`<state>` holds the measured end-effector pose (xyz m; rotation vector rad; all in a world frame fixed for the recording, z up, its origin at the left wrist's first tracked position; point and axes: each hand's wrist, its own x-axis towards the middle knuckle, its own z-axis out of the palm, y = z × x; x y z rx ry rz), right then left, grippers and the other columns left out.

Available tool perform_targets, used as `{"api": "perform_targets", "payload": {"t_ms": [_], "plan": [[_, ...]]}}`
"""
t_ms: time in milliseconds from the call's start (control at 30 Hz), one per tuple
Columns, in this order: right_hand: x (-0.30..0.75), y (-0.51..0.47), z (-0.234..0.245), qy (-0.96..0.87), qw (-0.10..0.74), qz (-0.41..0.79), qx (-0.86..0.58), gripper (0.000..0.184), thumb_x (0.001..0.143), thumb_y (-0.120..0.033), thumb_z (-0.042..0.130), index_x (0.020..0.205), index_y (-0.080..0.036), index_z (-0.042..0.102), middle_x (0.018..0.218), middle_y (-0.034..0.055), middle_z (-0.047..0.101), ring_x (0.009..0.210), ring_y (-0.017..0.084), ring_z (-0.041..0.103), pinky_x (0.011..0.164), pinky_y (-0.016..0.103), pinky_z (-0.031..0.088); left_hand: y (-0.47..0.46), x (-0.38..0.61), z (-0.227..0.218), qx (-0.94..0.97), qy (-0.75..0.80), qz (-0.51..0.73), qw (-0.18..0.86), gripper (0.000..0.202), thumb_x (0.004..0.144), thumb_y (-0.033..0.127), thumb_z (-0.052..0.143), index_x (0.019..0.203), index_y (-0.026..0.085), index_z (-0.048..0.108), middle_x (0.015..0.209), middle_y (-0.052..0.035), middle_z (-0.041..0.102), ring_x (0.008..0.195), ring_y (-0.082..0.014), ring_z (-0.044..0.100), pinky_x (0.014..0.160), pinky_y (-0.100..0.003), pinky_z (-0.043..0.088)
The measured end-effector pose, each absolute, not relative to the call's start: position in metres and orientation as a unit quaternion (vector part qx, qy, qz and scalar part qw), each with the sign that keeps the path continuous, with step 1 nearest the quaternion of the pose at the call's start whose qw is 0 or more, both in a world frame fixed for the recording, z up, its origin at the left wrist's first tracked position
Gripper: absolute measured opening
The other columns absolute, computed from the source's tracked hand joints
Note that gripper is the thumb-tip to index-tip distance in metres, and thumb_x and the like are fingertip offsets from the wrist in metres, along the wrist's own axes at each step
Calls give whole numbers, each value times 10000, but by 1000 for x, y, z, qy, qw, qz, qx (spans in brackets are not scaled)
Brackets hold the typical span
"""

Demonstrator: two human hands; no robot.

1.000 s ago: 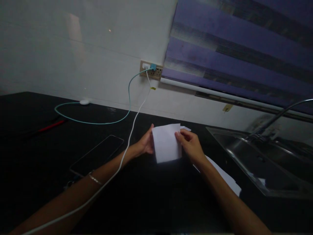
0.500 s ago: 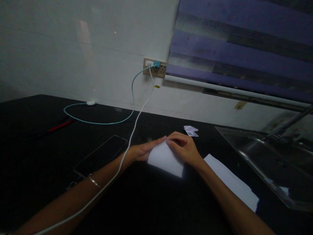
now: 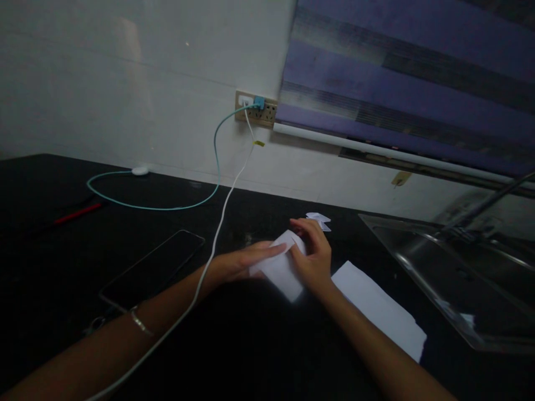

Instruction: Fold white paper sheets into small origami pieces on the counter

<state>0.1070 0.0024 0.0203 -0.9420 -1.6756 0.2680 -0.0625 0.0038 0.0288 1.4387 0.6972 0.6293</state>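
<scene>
Between my hands, just above the black countertop, is a sheet of white paper (image 3: 284, 274) with a folded flap at its top. My left hand (image 3: 253, 259) grips it from the left, thumb lying across the front and fingers behind. On the other side my right hand (image 3: 313, 253) holds the paper's upper right edge, thumb in front, with its index finger bent over the top. A small folded white paper piece (image 3: 320, 219) rests on the counter just beyond my right hand. More white paper (image 3: 380, 309) lies beside my right forearm.
A phone (image 3: 154, 267) lies left of my left forearm, and a white cable (image 3: 219, 228) runs over that arm from the wall socket (image 3: 267, 114). A teal cable (image 3: 175, 209) loops across the back. A steel sink (image 3: 443, 278) is at right, a red item (image 3: 77, 213) far left.
The paper's top now shows a folded flap, and my left thumb has come across its front. My right hand's fingers have lifted and spread around the edge. The view has shifted slightly.
</scene>
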Motion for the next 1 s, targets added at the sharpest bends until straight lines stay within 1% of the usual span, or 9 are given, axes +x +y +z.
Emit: {"api": "perform_targets", "payload": {"t_ms": [100,200,333,467,567,633,733,833,1000], "plan": [[110,6,18,-655,600,143,-436,279,857,-314,530,1124,-235,551,1062,82,567,938,211,565,808,365,475,7,-61,29,581,334,285,685,380,802,481,590,988,150,613,815,-59,614,699,-156,565,573,-242,421],[112,12,16,-613,608,189,-468,252,891,-386,454,1042,-211,553,952,65,581,892,204,567,788,345,467,13,-59,28,549,358,341,674,354,813,453,587,979,140,594,800,-49,601,668,-140,549,568,-236,414],[110,14,10,-590,569,294,-490,302,830,-485,536,963,-214,546,852,36,577,766,196,564,649,299,470,22,-57,21,580,385,398,597,398,814,484,583,1009,139,545,804,-45,591,666,-151,548,580,-257,426],[103,12,2,-598,513,402,-466,398,749,-496,649,1018,-236,514,867,26,594,716,194,578,592,288,477,25,-58,9,627,413,406,522,438,900,556,379,1043,162,509,934,-68,587,828,-188,563,671,-286,445],[101,11,0,-593,510,431,-450,415,747,-507,647,1033,-240,509,906,31,610,728,195,593,604,289,487,28,-60,1,652,420,403,486,451,936,542,265,1051,179,506,1005,-73,582,941,-198,540,736,-290,435],[103,11,0,-585,516,443,-442,415,752,-523,633,1027,-236,513,887,27,612,702,184,592,586,277,480,30,-61,-1,672,410,386,481,423,929,537,303,1037,183,509,961,-61,591,900,-192,549,710,-286,434],[105,11,1,-586,513,450,-437,406,765,-527,622,1029,-232,532,841,13,605,658,161,580,565,255,462,32,-61,0,680,370,370,513,356,890,507,441,1006,177,505,845,-34,593,732,-159,565,605,-255,426],[104,10,3,-579,519,452,-437,413,745,-525,643,1013,-226,547,846,13,617,659,160,588,567,253,462,31,-59,4,657,361,385,538,297,856,436,533,974,165,504,822,-29,590,660,-136,562,544,-228,411],[100,12,3,-571,512,453,-454,370,688,-499,705,842,-178,606,785,35,653,659,175,604,556,265,461,29,-57,11,632,392,430,511,243,824,354,588,939,170,477,822,-27,592,617,-127,558,514,-225,405]]}}
